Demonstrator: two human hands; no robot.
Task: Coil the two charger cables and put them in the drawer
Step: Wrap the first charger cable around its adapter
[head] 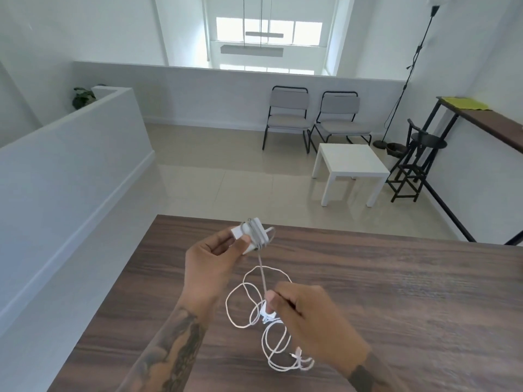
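My left hand [215, 253] holds a white charger plug [253, 236] above the dark wooden table [396, 292]; a few turns of its cable are wound around the plug body. From the plug a taut stretch of white cable [262, 274] runs down to my right hand [308, 315], which pinches it between thumb and fingers. Under my right hand a second white charger plug [267, 314] lies on the table among loose white cable loops [278, 349]. No drawer is in view.
The table's far edge runs just beyond my left hand and its left edge slants down to the lower left. Past it lie a tiled floor, a small white side table [351, 168], two grey chairs [314, 120], black stools [416, 162] and a low white wall at left.
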